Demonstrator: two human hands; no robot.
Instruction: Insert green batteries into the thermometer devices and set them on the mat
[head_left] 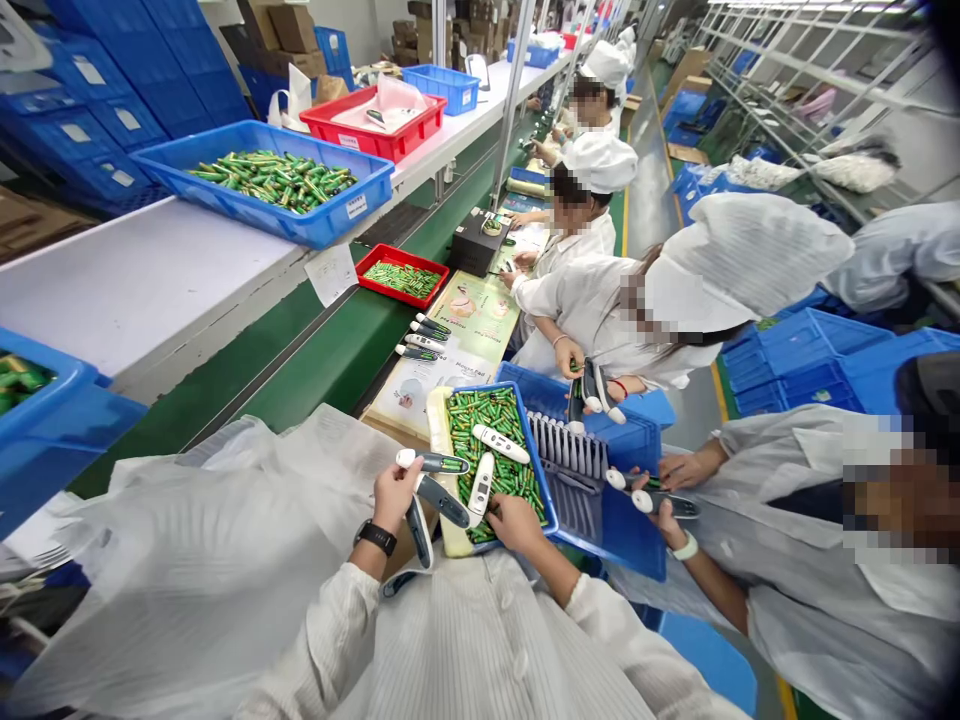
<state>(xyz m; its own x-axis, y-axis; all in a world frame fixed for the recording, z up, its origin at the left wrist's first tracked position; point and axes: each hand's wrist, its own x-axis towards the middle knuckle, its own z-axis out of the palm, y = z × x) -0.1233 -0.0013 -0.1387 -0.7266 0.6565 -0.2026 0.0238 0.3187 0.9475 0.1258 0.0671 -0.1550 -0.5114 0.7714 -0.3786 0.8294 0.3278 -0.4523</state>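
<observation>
My left hand [394,495] is closed around several grey-and-white handheld thermometers [442,500], fanned out over the near left edge of a blue tray. The top thermometer [444,463] has its battery compartment uncovered, with green showing inside. Green batteries [480,410] fill the blue tray [536,475], and two white-faced thermometers [501,444] lie on top of them. My right hand [517,522] reaches in at the tray's near side, fingers curled down at the batteries; what its fingertips hold is hidden. Yellowish foam [437,420] lines the tray's left side.
A blue crate [630,520] with rows of thermometers adjoins on the right. Co-workers' hands [570,355] hold thermometers close by. Several thermometers [424,340] lie on the mat [480,325] ahead, near a red battery tray [401,290]. A raised white shelf [150,270] runs along the left.
</observation>
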